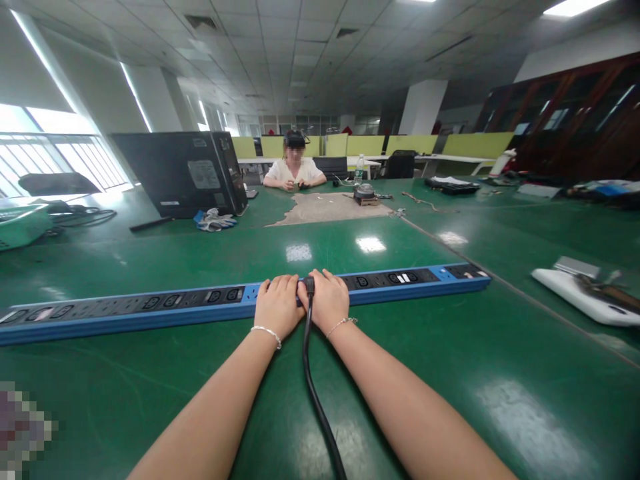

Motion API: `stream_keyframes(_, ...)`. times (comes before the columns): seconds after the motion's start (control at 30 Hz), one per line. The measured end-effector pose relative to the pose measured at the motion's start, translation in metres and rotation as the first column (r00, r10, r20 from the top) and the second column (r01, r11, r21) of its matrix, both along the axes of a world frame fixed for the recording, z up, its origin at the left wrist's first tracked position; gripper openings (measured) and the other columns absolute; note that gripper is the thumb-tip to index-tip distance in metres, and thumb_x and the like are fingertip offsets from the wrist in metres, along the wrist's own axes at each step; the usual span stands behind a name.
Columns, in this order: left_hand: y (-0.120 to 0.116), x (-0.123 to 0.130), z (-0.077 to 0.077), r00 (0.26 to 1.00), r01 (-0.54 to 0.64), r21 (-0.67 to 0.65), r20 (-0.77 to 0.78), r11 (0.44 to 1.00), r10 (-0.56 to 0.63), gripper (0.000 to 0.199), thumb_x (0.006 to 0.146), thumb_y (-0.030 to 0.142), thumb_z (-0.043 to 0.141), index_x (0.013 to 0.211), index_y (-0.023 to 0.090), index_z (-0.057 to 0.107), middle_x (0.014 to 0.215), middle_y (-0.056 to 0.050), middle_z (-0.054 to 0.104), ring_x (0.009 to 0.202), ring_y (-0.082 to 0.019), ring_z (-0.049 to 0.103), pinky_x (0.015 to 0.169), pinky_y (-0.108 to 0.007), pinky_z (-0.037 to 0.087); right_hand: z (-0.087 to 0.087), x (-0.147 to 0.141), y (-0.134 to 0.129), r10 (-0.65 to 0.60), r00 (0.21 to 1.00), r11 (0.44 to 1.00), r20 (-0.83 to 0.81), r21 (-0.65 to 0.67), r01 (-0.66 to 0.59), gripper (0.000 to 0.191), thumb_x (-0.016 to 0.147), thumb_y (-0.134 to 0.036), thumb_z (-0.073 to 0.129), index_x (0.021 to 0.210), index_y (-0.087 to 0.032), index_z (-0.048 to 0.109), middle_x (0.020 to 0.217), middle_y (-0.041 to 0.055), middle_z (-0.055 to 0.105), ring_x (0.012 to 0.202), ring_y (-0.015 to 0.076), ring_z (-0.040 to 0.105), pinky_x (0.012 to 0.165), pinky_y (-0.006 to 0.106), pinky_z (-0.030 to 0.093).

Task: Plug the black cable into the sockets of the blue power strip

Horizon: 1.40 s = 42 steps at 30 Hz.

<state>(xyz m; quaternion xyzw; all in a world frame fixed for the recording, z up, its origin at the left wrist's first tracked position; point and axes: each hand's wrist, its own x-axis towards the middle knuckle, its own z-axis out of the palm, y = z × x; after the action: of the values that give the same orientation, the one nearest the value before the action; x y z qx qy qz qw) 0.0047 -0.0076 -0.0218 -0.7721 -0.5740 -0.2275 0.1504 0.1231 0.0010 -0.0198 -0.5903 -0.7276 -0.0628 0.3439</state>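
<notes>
A long blue power strip (200, 311) with black sockets lies across the green table in front of me. My left hand (279, 303) rests over its middle, with the fingers wrapped across the strip. Just to the right, my right hand (327, 300) is closed around a black power plug (309, 287), which sits at the strip's top face. Whether the plug is fully seated in a socket is hidden by my fingers. From the plug a black cable (313, 387) runs down toward me between my forearms.
A black computer case (185, 173) stands at the back left, with gloves (215, 220) beside it. Across the table sits another person (295, 167), hands on a small object. A bottle (359, 168) stands farther back. At right lies a white device (585, 293).
</notes>
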Motion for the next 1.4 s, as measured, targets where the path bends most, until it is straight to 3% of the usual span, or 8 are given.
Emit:
stream_keyframes(0.37,0.0,0.0,0.002,1.0,0.007,-0.023,0.012,1.0,-0.007,0.043,0.079,0.032,0.049,0.118,0.016,0.052,0.118,-0.011,0.059,0.112,-0.026,0.05,0.098,-0.043,0.032,-0.002,0.001,0.004,0.046,0.997,0.997,-0.063,0.058,-0.042,0.03,0.087,-0.033,0.042,0.098,-0.015,0.064,0.1,0.0088,0.069,0.104,0.021,0.058,0.093,0.034,0.035)
stream_keyframes(0.53,0.0,0.0,0.003,1.0,-0.001,-0.047,0.006,0.999,0.001,0.051,0.077,0.044,0.053,0.119,0.016,0.05,0.12,-0.011,0.058,0.113,-0.026,0.048,0.098,-0.044,0.031,0.007,0.002,0.001,-0.018,0.933,1.0,-0.36,-0.013,0.014,0.039,0.089,-0.043,0.033,0.099,-0.02,0.064,0.081,0.0049,0.071,0.076,0.0184,0.065,0.072,0.029,0.046)
stream_keyframes(0.63,0.0,0.0,0.003,1.0,0.002,-0.062,-0.003,0.998,-0.002,0.059,0.075,0.054,0.053,0.119,0.015,0.05,0.12,-0.012,0.058,0.112,-0.027,0.049,0.098,-0.044,0.031,0.013,0.019,0.004,0.029,0.89,0.999,-0.455,-0.001,-0.033,0.041,0.088,-0.047,0.034,0.099,-0.022,0.065,0.086,0.0043,0.071,0.08,0.018,0.065,0.074,0.028,0.047)
stream_keyframes(0.73,0.001,-0.001,0.003,1.0,0.012,-0.053,-0.009,0.999,-0.013,0.066,0.073,0.061,0.053,0.12,0.015,0.049,0.119,-0.013,0.058,0.113,-0.028,0.049,0.098,-0.045,0.031,0.015,0.063,0.012,0.042,0.878,0.999,-0.477,0.031,-0.031,0.044,0.086,-0.051,0.036,0.102,-0.022,0.065,0.099,0.0052,0.069,0.091,0.0188,0.063,0.083,0.029,0.046)
stream_keyframes(0.87,0.002,-0.002,0.001,1.0,0.02,-0.049,-0.01,0.999,-0.021,0.067,0.073,0.062,0.052,0.121,0.015,0.049,0.12,-0.014,0.057,0.113,-0.028,0.048,0.098,-0.045,0.03,0.012,0.136,0.018,-0.081,0.888,0.992,-0.453,-0.124,0.027,0.049,0.084,-0.055,0.036,0.106,-0.022,0.065,0.102,0.0048,0.069,0.1,0.0209,0.06,0.091,0.034,0.042)
stream_keyframes(0.97,0.002,-0.003,0.001,1.0,0.023,-0.055,-0.013,0.998,-0.024,0.068,0.073,0.063,0.051,0.121,0.015,0.049,0.121,-0.014,0.057,0.114,-0.029,0.048,0.099,-0.045,0.03,0.009,0.166,0.019,-0.106,0.899,0.981,-0.426,-0.191,0.025,0.05,0.085,-0.055,0.033,0.106,-0.023,0.064,0.105,0.0037,0.068,0.104,0.0201,0.058,0.094,0.035,0.041)
stream_keyframes(1.13,0.001,-0.003,0.003,1.0,0.007,-0.071,-0.018,0.997,-0.008,0.066,0.074,0.062,0.05,0.122,0.017,0.048,0.122,-0.013,0.056,0.115,-0.028,0.047,0.099,-0.045,0.03,0.005,0.164,0.02,-0.138,0.947,0.981,-0.29,-0.173,0.09,0.044,0.086,-0.05,0.035,0.1,-0.024,0.067,0.106,0.0037,0.067,0.108,0.0207,0.056,0.097,0.036,0.037)
stream_keyframes(1.4,0.001,-0.003,0.003,1.0,0.008,-0.081,-0.014,0.997,-0.009,0.067,0.073,0.063,0.049,0.122,0.017,0.048,0.122,-0.013,0.056,0.116,-0.028,0.047,0.1,-0.045,0.03,0.005,0.161,0.02,-0.138,0.968,0.985,-0.209,-0.133,0.112,0.036,0.086,-0.042,0.04,0.102,-0.024,0.067,0.108,0.0038,0.066,0.115,0.0218,0.051,0.1,0.038,0.035)
